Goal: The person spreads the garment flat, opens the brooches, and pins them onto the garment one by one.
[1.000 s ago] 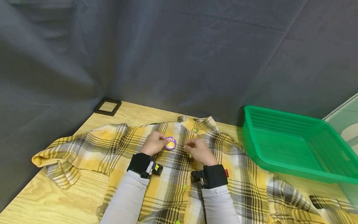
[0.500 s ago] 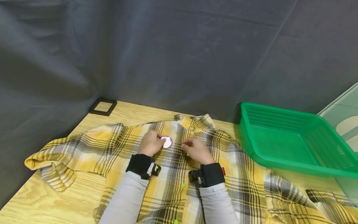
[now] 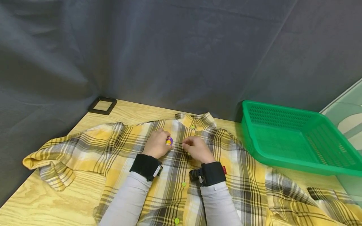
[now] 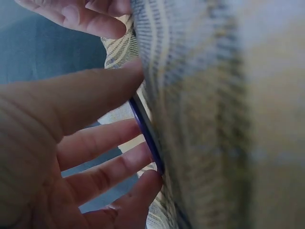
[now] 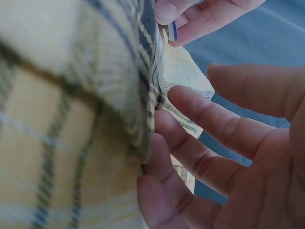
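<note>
A yellow, grey and white plaid shirt (image 3: pixel 158 188) is spread out on the wooden table, its collar away from me. My left hand (image 3: pixel 157 143) is on the upper chest and holds a round purple pin badge (image 3: pixel 169 141) with a cartoon figure. From the left wrist, the badge (image 4: pixel 147 136) shows edge-on against the cloth, the thumb at one end and fingertips along its rim. To the right of it, my right hand (image 3: pixel 198 148) lies by the button placket. Its fingertips (image 5: pixel 164 121) touch the cloth, the thumb stands apart, and nothing is between them.
A green plastic basket (image 3: pixel 282 163) stands at the right, beyond the shirt's sleeve. At the table's back left corner lies a black square frame (image 3: pixel 102 105). Dark grey cloth (image 3: pixel 181 56) hangs behind the wooden table (image 3: pixel 76 207).
My left hand has turned over the badge, covering more of it, and its fingers now reach round the rim. The right hand stays by the placket. The whole view has shifted slightly.
</note>
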Tool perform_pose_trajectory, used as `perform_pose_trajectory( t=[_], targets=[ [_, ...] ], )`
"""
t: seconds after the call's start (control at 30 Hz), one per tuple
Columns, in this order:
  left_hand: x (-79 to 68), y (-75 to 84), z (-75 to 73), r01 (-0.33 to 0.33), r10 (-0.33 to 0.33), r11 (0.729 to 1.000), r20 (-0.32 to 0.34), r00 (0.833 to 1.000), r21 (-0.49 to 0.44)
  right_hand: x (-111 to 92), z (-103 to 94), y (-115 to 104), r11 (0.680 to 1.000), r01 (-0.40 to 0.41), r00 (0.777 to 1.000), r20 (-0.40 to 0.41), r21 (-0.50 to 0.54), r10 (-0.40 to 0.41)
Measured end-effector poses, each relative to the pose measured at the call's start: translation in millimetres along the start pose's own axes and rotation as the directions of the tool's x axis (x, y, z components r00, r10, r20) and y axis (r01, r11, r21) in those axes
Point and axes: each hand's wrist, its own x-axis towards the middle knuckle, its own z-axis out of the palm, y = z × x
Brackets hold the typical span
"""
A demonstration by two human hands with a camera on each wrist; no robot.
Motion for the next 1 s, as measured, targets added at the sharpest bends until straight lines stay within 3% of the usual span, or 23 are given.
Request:
perform_pose_trajectory(
  t=[0.17,0.4,0.6,0.8,1.0],
  targets=[
    [1.4,0.3,0.1,-0.028,0.028,1.000,-0.006,1.000,0.004,1,0.2,-1,1.000,-0.008,1.000,-0.002,-0.007,0.008],
    [4.1,5.0,3.8,-0.115,0.114,0.993,0.034,0.993,0.015,-1,-0.4,-4,1.000,-0.019,1.000,-0.006,-0.023,0.019],
    [4.7,6.4,6.2,-0.125,0.126,0.992,0.053,0.991,-0.016,-1,0.6,-3,1.000,-0.026,1.000,-0.003,-0.015,0.026],
    [7.4,-6.3,6.4,-0.130,0.147,0.973,0.080,0.986,-0.189,-2,0.2,-1,1.000,-0.011,1.000,0.008,0.002,0.011],
    [8.0,-17.5,-3.0,-0.041,0.107,0.921,0.150,0.983,-0.387,0,0.2,-1,1.000,0.015,1.000,0.019,-0.010,-0.014]
  ],
)
